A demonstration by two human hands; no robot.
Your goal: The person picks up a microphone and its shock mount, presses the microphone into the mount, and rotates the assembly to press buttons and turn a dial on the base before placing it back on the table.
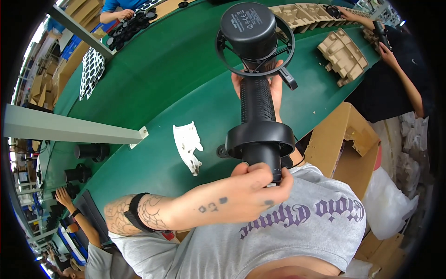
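Assembly, black and microphone-like [258, 100]: right hand [276, 90] grasps mid-body from behind, left hand [262, 186] pinches near end, two-point grip presumably steadying its length above bench [211, 107].

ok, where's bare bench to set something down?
Green table between black microphone and single brown tray; narrower patch between white glove and foot of grey post. Crowded: tray row, top right; black devices, left side; between glove and microphone, a small black disc.

Left hand [248, 193] curled — right hand [276, 90] beyond
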